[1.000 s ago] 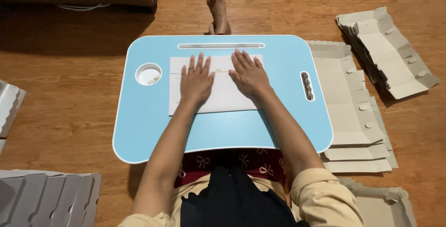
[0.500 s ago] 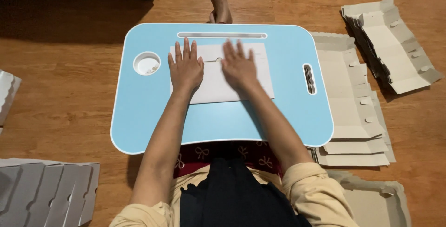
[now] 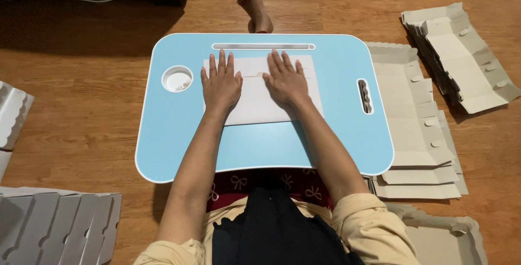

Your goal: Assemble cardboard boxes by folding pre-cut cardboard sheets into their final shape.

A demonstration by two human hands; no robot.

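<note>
On the light blue lap tray [image 3: 163,151] we see a white flat cardboard sheet [image 3: 260,107] lying centred, just below the long slot [image 3: 263,46]. Left hand [image 3: 221,85] flat on sheet's left half, palm down, fingers spread, gripping nothing. Right hand [image 3: 286,80] flat on right half, fingers slightly spread, also pressing down. Round cup recess [image 3: 177,78] sits left of left hand, handle cutout [image 3: 364,96] at tray's right edge. Stack of flat grey box blanks [image 3: 418,135] on wooden floor [image 3: 76,91] right of tray, more blanks [image 3: 461,53] farther right, another pile [image 3: 54,224] lower left. Bare foot [image 3: 254,4] beyond tray
</note>
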